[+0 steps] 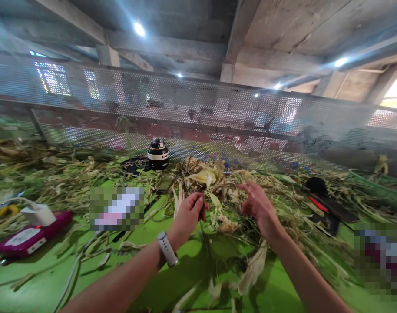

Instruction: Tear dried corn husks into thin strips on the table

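Observation:
My left hand (pixel 192 208), with a pale watch band (pixel 167 249) at the wrist, is closed in a pinch, thumb against the fingers. At its fingertips is a small pale green leafy sprig (pixel 214 200), with a thin stem hanging below. My right hand (pixel 259 206) hovers to the right, fingers apart and slightly bent, holding nothing that I can see. A broad yellowish dried leaf (pixel 201 176), like a husk, lies in the heap just beyond the left hand. Under the right wrist lies another curled dry leaf (pixel 253 269).
Dried leaves (pixel 71 165) cover much of the green table (pixel 97 287). A black round jar (pixel 158 154) stands at the back, before a perforated metal screen (pixel 185 108). Left are a purple power strip (pixel 32 234) with a white charger (pixel 38 214); right, a green basket (pixel 374 182).

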